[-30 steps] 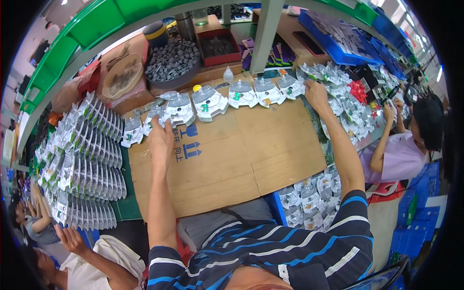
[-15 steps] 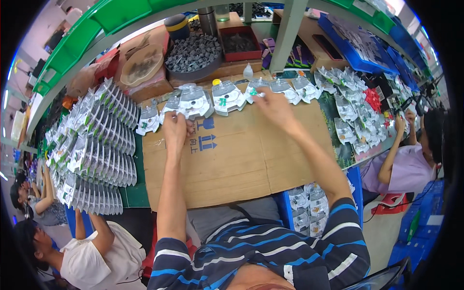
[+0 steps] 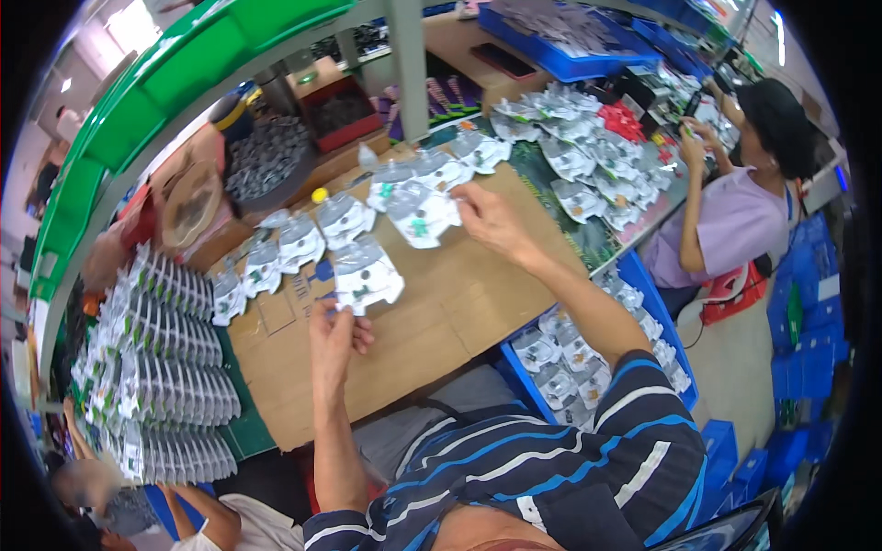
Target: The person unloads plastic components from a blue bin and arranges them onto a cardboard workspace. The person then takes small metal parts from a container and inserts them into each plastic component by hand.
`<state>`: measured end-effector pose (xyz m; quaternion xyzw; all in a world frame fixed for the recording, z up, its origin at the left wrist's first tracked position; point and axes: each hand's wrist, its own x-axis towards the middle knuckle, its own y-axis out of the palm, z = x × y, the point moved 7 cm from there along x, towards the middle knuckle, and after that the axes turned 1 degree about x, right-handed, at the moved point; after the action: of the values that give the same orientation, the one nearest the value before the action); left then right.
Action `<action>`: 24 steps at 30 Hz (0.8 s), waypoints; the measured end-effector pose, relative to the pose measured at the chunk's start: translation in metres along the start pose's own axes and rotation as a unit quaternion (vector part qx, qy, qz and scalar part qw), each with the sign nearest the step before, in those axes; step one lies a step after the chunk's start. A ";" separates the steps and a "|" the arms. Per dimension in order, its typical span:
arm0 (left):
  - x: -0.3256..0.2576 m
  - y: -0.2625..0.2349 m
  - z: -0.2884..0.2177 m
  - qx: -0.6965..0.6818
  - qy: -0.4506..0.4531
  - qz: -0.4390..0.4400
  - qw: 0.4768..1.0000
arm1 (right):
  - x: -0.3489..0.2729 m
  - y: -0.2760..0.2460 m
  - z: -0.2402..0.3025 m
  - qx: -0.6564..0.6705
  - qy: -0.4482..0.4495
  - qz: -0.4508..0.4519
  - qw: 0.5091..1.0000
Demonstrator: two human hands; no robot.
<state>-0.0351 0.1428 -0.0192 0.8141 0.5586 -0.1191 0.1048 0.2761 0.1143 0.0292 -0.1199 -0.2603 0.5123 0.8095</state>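
Observation:
My left hand [image 3: 336, 338] pinches the lower edge of a silver-and-clear flat piece [image 3: 366, 278] with a dark dot, held over the cardboard sheet [image 3: 450, 308]. To its right, my right hand [image 3: 494, 225] grips the edge of a similar flat piece [image 3: 421, 217] that carries a green mark. Behind both hands, several more such pieces [image 3: 299, 242] lie in a row along the far side of the cardboard. A small yellow round cap [image 3: 320, 195] shows at the top of one piece in that row. The held pieces are slightly blurred.
Stacked pieces [image 3: 175, 367] stand at left, and more lie in piles [image 3: 588, 165] at right. Behind are a bin of grey parts [image 3: 266, 161], a red box [image 3: 340, 115] and a metal post [image 3: 407, 73]. A blue crate [image 3: 524, 381] sits beside my right arm. A co-worker [image 3: 726, 202] sits at right.
The view has turned to the right. Each hand has drawn a flat piece out of the row toward me, over the cardboard.

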 end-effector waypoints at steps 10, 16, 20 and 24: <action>0.068 0.189 0.044 -0.049 -0.082 0.157 0.983 | -0.029 -0.140 -0.087 -0.264 0.047 -0.081 0.960; 0.062 0.216 0.031 -0.115 -0.082 0.170 0.975 | -0.020 -0.136 -0.088 -0.315 0.042 -0.055 0.947; 0.023 0.181 0.043 -0.122 -0.066 0.200 0.970 | -0.027 -0.121 -0.058 -0.373 0.020 -0.033 0.927; -0.041 0.112 0.074 -0.078 -0.075 0.252 0.962 | -0.051 -0.096 -0.032 -0.155 0.030 0.002 0.987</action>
<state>0.0499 0.0444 -0.0725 0.9066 0.3332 -0.1050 0.2365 0.3498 0.0286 0.0317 -0.2596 -0.3118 0.4635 0.7877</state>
